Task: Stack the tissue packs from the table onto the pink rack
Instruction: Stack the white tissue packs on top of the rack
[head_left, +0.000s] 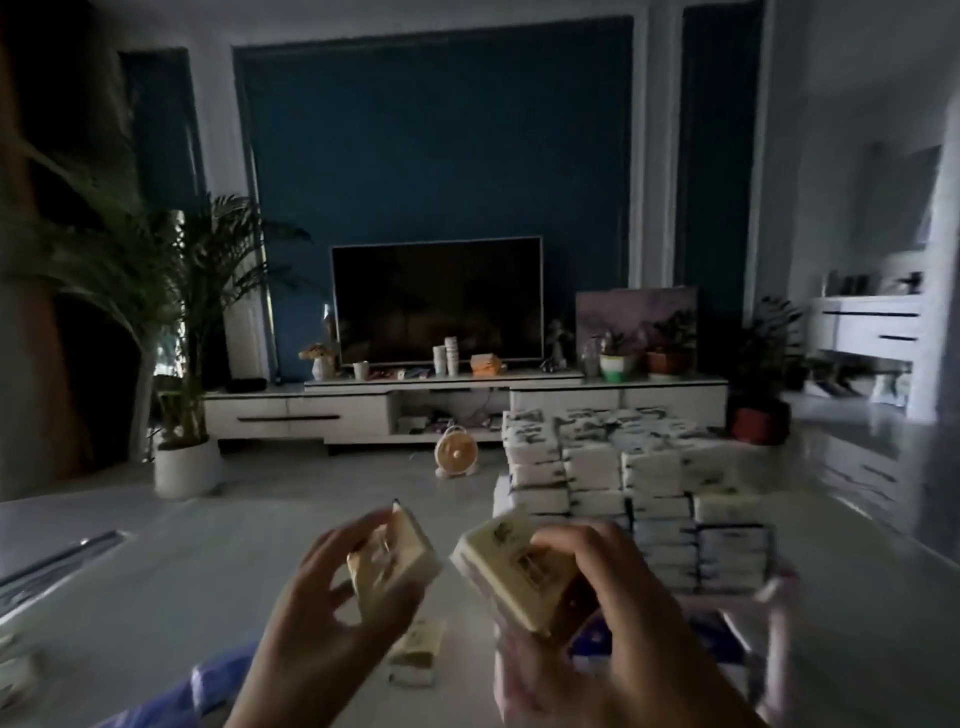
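My left hand (332, 613) grips one cream-white tissue pack (392, 561), held tilted above the white table (171, 571). My right hand (618, 613) holds a second tissue pack (511, 569), tilted with its printed face up. Just right of my hands stands the pink rack (774, 592), its rail partly visible and blurred. A tall block of stacked tissue packs (623, 483) fills the rack in several columns. One more loose tissue pack (418, 652) lies on the table below my hands.
A blue-and-white plastic wrapper (208, 686) lies at the table's near edge. Small packs (15, 675) sit at the far left edge. Beyond the table are a small fan (456, 453) on the floor, a TV cabinet (363, 405) and potted plants (187, 457).
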